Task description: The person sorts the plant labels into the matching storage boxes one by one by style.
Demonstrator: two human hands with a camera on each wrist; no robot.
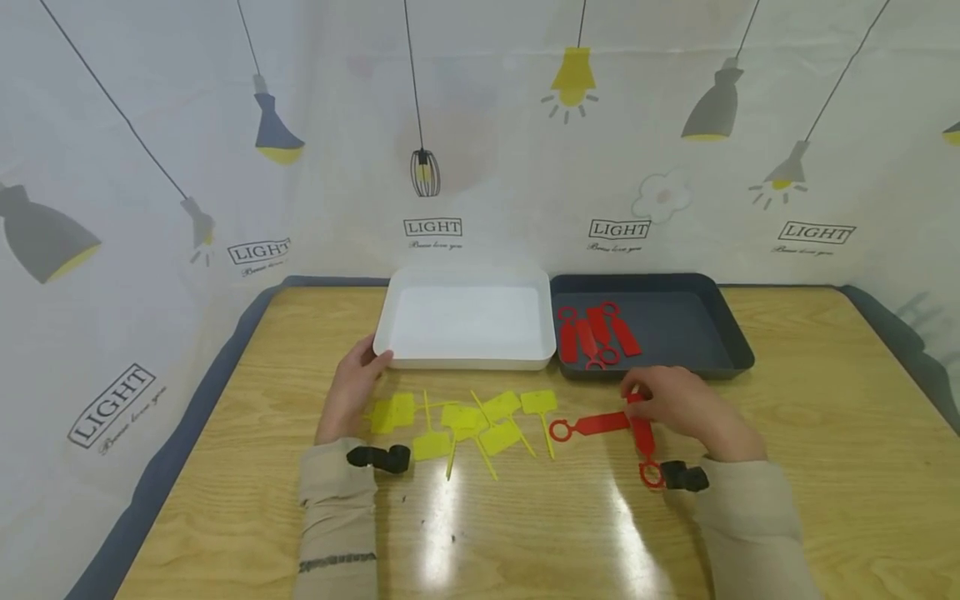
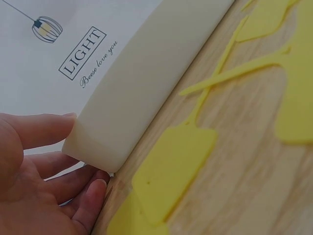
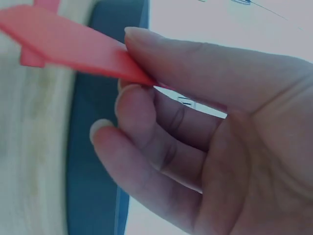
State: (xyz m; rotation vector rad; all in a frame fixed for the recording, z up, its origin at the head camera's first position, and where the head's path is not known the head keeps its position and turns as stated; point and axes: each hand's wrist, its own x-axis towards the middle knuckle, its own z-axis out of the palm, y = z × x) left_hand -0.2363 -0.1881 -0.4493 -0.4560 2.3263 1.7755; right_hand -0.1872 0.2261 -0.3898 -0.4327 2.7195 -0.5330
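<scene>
My left hand (image 1: pixel 351 385) grips the near left corner of a white tray (image 1: pixel 465 364). In the left wrist view the thumb lies on the tray's wall (image 2: pixel 142 83) and the fingers curl at its bottom corner. My right hand (image 1: pixel 678 404) pinches a red plastic tag (image 3: pixel 83 44) between thumb and fingers, just in front of a dark grey tray (image 1: pixel 731 333). The tag's ring end (image 1: pixel 652 476) points toward the near edge of the table. Beside it another red ring tag (image 1: pixel 600 423) lies sideways; its right end meets the held one.
Several yellow stemmed tags (image 1: pixel 431 445) lie scattered and partly overlapping on the wooden table (image 1: pixel 525 533), in front of the white tray. Inside the dark tray's left side rest several red tags (image 1: pixel 624 336). A lamp-printed cloth (image 1: pixel 495 100) hangs behind both trays.
</scene>
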